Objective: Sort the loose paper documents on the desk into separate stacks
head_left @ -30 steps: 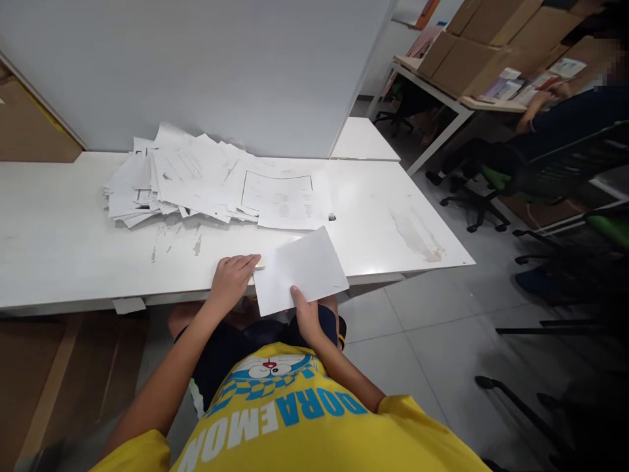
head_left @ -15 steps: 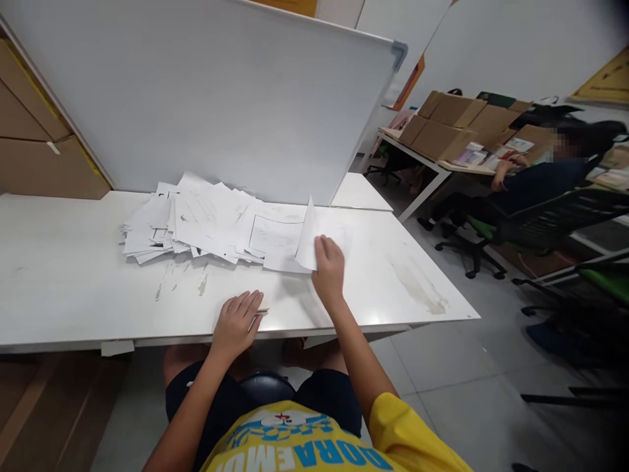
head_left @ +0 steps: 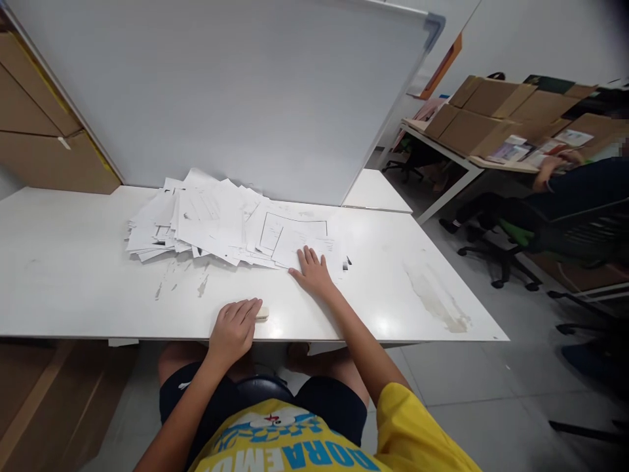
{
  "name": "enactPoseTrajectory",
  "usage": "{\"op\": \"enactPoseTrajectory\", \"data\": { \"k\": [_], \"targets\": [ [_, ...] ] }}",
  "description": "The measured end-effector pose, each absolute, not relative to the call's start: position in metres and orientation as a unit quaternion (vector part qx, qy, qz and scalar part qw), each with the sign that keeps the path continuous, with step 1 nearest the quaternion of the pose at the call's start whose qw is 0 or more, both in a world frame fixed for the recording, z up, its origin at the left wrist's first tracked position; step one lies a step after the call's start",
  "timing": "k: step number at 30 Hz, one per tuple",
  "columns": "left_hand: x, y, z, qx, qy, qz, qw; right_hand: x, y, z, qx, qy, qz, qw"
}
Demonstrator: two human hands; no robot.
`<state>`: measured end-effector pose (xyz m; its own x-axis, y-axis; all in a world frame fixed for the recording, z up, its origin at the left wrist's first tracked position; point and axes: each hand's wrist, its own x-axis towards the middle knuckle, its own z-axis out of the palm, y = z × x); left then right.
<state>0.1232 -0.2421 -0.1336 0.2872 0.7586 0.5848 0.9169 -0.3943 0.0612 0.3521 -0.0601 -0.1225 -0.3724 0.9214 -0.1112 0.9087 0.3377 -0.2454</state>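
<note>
My right hand (head_left: pixel 313 271) lies flat with spread fingers on a printed sheet of paper (head_left: pixel 289 246) at the right end of the heap. Near the table's front edge, my left hand (head_left: pixel 234 328) is curled over a small cream object (head_left: pixel 263 313) that looks like a stapler. Only its end shows past my fingers; the rest is hidden. A loose, overlapping pile of papers (head_left: pixel 211 213) spreads along the back of the table, left of my right hand. Small dark print marks (head_left: pixel 346 263) show just right of that hand.
A large whiteboard (head_left: pixel 236 98) stands behind the papers on the white table (head_left: pixel 88 282). Cardboard boxes (head_left: pixel 54 160) are at the left. Grey stains (head_left: pixel 437 298) mark the table's right side. Beyond, a seated person (head_left: pixel 584 190) works at another desk with boxes (head_left: pixel 491 124).
My right hand has put down the lifted, curling sheet and now lies open on the papers. My left hand stays over the cream object. The view has shifted slightly left.
</note>
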Motion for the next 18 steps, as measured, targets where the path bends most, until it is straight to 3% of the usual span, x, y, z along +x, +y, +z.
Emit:
{"op": "enactPoseTrajectory", "data": {
  "k": [9,18],
  "targets": [
    [0.124,-0.242,-0.133,-0.780,-0.546,-0.271,0.138,0.428,-0.052,-0.132,-0.625,-0.769,0.123,0.051],
    [0.124,-0.244,-0.128,-0.782,-0.544,-0.285,0.106,0.526,-0.070,-0.151,-0.705,-0.627,0.184,0.277]
  ]
}}
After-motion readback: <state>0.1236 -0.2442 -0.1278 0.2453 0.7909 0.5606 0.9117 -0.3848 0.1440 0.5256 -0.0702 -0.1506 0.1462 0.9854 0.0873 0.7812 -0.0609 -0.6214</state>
